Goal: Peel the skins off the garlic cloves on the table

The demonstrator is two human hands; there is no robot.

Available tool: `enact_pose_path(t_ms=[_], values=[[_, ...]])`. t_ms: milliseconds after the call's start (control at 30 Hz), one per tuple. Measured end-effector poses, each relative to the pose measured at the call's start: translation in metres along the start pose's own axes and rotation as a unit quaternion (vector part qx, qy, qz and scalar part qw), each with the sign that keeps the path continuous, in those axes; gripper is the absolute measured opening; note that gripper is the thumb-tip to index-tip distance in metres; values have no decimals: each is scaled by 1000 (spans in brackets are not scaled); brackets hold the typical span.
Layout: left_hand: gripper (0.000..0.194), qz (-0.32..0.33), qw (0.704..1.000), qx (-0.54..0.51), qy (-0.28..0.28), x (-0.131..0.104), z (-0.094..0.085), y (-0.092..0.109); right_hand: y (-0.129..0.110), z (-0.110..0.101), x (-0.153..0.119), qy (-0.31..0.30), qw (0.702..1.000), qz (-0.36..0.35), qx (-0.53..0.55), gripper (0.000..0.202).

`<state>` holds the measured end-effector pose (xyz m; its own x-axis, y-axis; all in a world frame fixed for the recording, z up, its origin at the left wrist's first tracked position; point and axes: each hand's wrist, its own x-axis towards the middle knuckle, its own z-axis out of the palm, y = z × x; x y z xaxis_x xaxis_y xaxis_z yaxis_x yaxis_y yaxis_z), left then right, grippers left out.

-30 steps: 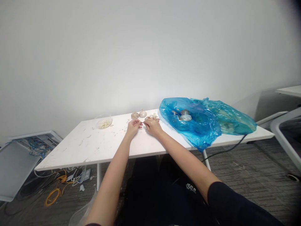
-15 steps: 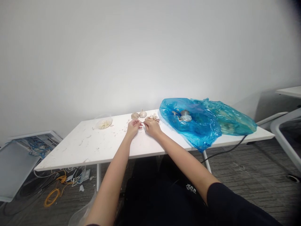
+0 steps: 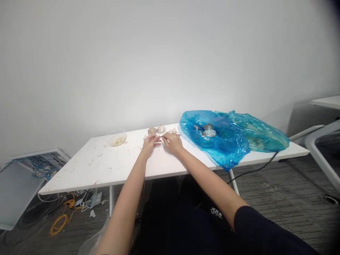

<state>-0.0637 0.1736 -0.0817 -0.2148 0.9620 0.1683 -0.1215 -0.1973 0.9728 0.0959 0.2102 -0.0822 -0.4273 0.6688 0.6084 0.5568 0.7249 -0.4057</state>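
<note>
My left hand [image 3: 150, 143] is over the white table, thumb and index finger pinched on what looks like a garlic clove [image 3: 158, 137], its other fingers loosely spread. Close against it, my right hand [image 3: 172, 143] is closed, with thumb and fingertips meeting at the clove. A small dark bit shows at the right fingertips, too tiny to name. Just behind my hands sit two whole garlic bulbs, one with a stem [image 3: 160, 129] and a rounder one [image 3: 152, 130]. Garlic skins [image 3: 174, 131] lie heaped behind my right hand, partly hidden by it.
A clear bowl [image 3: 116, 140] with peeled cloves stands at the table's [image 3: 87, 166] left. On the right lies an open blue plastic bag [image 3: 225, 141] with garlic bulbs inside, beside a greenish bag [image 3: 265, 134]. Skin scraps dot the tabletop. Orange cables [image 3: 58, 224] lie on the floor.
The fingers of my left hand have spread a little more, and my hands are slightly further apart at the fingertips. The bowl, bulbs and bags stay in place.
</note>
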Motion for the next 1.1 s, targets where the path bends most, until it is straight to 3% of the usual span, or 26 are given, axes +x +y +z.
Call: enact_pose_path(t_ms=[133,333,867,1100], values=[[37,-40,998,-44,-30,0,-1,2,2,2,1,4,1000,-3,24,26],[35,-48,996,-58,-46,1,-2,2,3,1,1,4,999,-16,34,27],[30,-49,995,-77,-39,5,-6,-2,6,3,0,18,998,-62,25,25],[20,-82,990,-115,-13,3,-3,2,11,9,0,15,996,-81,25,25]])
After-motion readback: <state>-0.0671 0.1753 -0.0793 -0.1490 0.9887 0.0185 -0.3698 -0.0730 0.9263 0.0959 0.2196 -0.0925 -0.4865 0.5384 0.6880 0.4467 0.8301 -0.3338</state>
